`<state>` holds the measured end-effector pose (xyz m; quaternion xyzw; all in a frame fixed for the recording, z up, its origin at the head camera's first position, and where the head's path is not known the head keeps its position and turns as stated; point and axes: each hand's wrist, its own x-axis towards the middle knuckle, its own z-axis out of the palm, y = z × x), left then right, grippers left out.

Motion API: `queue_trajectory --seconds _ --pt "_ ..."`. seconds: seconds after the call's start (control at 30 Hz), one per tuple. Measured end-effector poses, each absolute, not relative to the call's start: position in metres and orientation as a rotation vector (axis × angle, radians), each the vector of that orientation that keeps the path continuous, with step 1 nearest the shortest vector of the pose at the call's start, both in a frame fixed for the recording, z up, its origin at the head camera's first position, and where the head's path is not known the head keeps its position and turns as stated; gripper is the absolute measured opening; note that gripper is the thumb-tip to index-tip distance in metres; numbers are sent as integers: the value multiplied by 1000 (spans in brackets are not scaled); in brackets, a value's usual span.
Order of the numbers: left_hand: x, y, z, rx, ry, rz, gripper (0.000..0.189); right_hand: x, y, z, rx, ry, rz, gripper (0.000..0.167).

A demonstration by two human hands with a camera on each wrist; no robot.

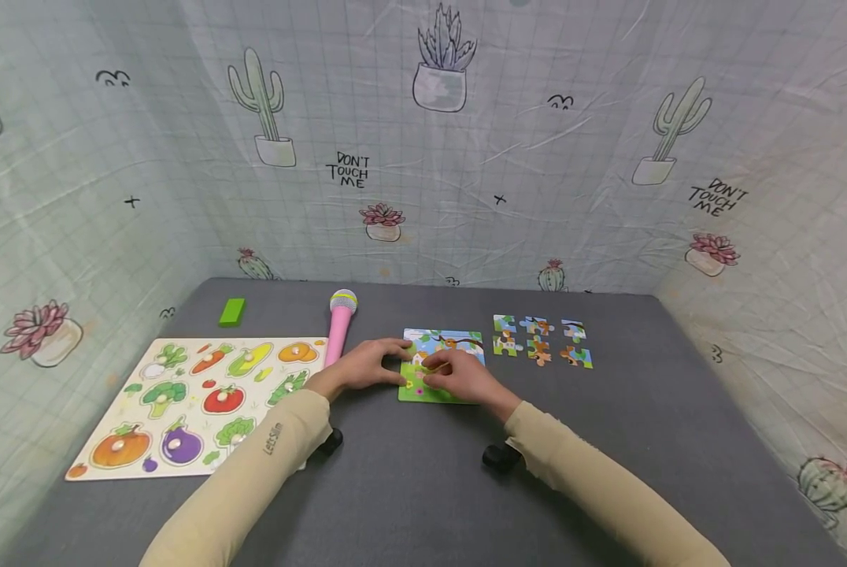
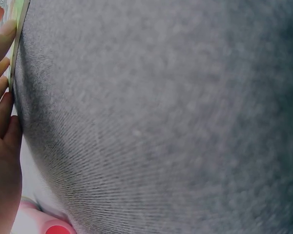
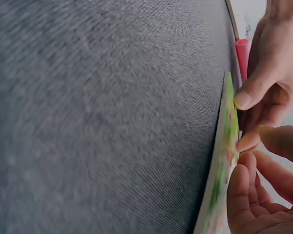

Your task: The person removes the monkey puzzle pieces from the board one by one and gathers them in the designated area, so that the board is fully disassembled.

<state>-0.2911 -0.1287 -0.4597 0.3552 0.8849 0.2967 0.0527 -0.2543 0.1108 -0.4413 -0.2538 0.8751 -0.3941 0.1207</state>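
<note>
Dark grey bench point(image 1: 409, 504), enclosed at left, back and right by a pale curtain point(image 1: 494, 236) printed with cacti, succulents and "DON'T TOUCH ME". From left to right: a vegetable board point(image 1: 127, 411), its lower right part covered by the left sleeve point(image 1: 253, 465); behind it, a green block point(image 1: 232, 312); at the board's upper right corner, a pink microphone point(image 1: 337, 335), head to the rear; the left hand point(image 1: 367, 364), fingers parted, touching the left edge of a picture puzzle point(image 1: 445, 396), which lies flat between the hands; the right hand point(image 1: 462, 374), partly covering the puzzle, fingers curled with tips close together, any piece between them indiscernible; and, well beyond the puzzle, six loose puzzle pieces point(image 1: 539, 352) in two rows.
</note>
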Motion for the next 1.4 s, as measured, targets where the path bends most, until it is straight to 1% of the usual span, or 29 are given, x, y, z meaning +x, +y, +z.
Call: queue_trajectory --seconds 0.17,0.33,0.43,1.0,1.27,1.4 --pt "-290 -130 -459 1118 2679 915 43 -255 107 -445 -820 2565 -1112 33" --pt "-291 -130 -458 1057 2660 910 43 -257 103 -449 -972 2614 -1045 36" --pt "-292 -130 -457 1050 2666 899 42 -258 101 -449 -1016 2652 -1004 35" --pt "-296 -132 -451 1074 2646 866 40 -258 96 -445 -973 2647 -956 34" --pt "-296 -132 -450 1072 2635 873 40 -259 97 -446 -1009 2645 -958 34" --pt "-294 -132 -450 1063 2631 875 40 -260 98 -449 -1042 2658 -964 30"
